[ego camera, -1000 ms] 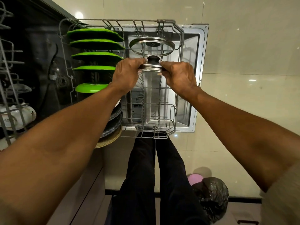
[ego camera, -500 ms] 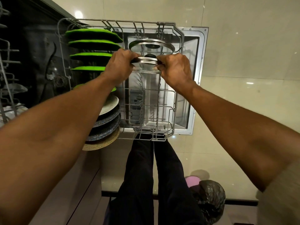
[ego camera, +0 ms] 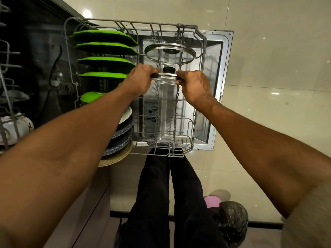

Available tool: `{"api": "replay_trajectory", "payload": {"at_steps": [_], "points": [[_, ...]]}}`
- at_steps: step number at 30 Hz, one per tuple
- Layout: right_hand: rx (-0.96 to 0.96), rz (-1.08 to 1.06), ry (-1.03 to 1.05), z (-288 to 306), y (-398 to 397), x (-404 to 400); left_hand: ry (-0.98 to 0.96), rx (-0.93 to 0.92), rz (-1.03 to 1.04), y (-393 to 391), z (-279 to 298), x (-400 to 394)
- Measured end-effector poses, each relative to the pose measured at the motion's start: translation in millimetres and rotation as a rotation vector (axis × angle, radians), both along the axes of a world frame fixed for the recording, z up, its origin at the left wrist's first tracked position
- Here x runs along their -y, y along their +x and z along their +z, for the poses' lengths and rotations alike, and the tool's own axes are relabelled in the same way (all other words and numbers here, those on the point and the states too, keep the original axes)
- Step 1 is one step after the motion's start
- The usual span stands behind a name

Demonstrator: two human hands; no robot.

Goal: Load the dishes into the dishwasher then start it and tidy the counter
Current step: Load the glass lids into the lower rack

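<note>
Both hands hold a glass pot lid point(ego camera: 165, 76) with a steel rim and black knob, upright over the right half of the pulled-out lower rack point(ego camera: 189, 145). My left hand point(ego camera: 141, 80) grips its left edge, my right hand point(ego camera: 194, 85) its right edge. A second glass lid point(ego camera: 169, 53) stands in the rack just behind it. Green plates point(ego camera: 105, 48) fill the rack's left rows, with a white plate point(ego camera: 126, 116), dark speckled plates point(ego camera: 119, 140) and a woven tan mat point(ego camera: 116, 159) nearer me, partly hidden by my left forearm.
The open dishwasher door point(ego camera: 217, 97) lies under the rack. The dark dishwasher interior and an upper rack holding white crockery point(ego camera: 16, 126) are at left. My legs point(ego camera: 170, 203) stand at the rack's front. A black bag point(ego camera: 232, 217) and a pink item point(ego camera: 212, 201) sit on the tiled floor.
Both hands carried the lid a little toward the standing lid half a second ago; now it sits slightly lower between the rack's tines. Grip unchanged.
</note>
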State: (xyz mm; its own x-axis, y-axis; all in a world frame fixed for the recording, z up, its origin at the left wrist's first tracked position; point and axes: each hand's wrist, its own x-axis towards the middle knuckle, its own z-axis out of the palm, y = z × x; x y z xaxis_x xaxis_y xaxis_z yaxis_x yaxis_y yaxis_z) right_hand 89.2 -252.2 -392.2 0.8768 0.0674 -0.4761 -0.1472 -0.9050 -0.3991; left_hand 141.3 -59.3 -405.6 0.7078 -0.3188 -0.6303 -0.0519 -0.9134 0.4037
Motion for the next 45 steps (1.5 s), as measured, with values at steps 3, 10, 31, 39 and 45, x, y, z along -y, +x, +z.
{"api": "replay_trajectory", "payload": {"at_steps": [3,10,31,39,45], "points": [[-0.051,-0.048,-0.007,-7,-1,6,0.02,-0.022,-0.03,3,-3,6],[-0.18,-0.053,0.013,-12,2,3,0.072,-0.062,-0.044,-4,-4,5],[-0.138,0.244,-0.105,70,-59,-43,0.162,0.034,0.014,-107,82,22],[-0.01,0.389,-0.107,140,-90,-82,0.188,0.157,0.256,-138,170,-15],[0.083,0.534,-0.126,198,-128,-119,0.214,0.24,0.391,-193,224,-61]]}}
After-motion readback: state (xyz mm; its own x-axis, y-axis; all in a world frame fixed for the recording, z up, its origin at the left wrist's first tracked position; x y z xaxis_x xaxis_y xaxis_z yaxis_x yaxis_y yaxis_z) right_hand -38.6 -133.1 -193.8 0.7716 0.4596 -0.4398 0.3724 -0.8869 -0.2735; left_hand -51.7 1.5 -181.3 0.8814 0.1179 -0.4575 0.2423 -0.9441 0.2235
